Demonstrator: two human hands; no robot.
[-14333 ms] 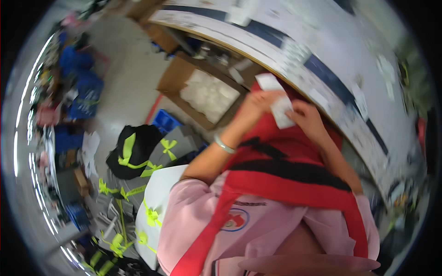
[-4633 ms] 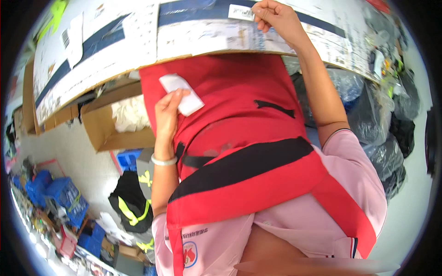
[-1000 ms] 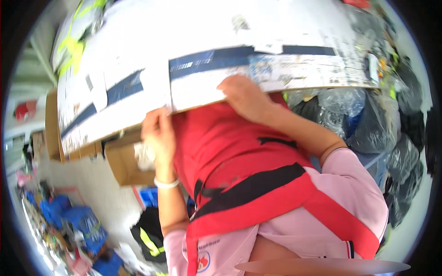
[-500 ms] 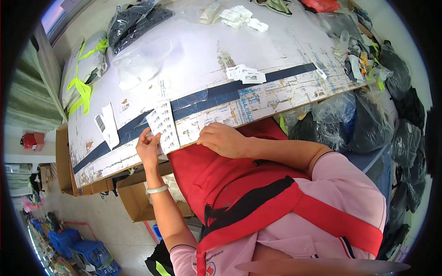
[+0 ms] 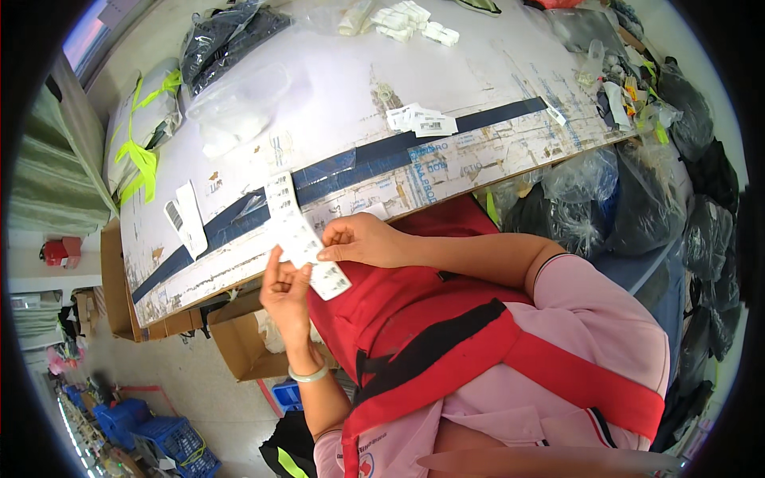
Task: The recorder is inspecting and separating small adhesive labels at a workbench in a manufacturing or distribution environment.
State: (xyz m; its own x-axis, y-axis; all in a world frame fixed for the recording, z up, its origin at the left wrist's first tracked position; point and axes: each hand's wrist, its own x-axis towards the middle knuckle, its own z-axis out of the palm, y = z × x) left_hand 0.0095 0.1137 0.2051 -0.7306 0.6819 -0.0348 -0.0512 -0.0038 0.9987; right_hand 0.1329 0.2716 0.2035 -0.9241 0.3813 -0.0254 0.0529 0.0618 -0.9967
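1. Hands first: the left hand [image 5: 285, 288] and the right hand [image 5: 362, 239] meet just off the near edge of the tabletop [image 5: 335, 103], in front of the person's red apron [image 5: 414, 334].
2. Between them is a long white label strip [image 5: 301, 236] printed with small dark blocks. Its upper end lies over the near edge of the tabletop, and its lower end hangs free below the fingers.
3. The left hand is closed on the strip from below, fingers curled up against its left side, with a pale bangle [image 5: 307, 373] on the wrist.
4. The right hand pinches the strip's right edge between thumb and fingertips, a narrow, precise grip.
5. Judging by how it curves, the strip is thin, very light and floppy. It would likely crease or tear if pulled hard, so the sensible hold is by its edges, close to the part being worked.
6. Farther along the dark tape band lies a small pile of loose labels [image 5: 421, 121], well apart from the hands, and another label sheet [image 5: 185, 221] sits near the left edge.
7. Clear bags [image 5: 239, 107] lie towards the far left corner, and a cardboard box [image 5: 243, 342] stands on the floor below the near edge.
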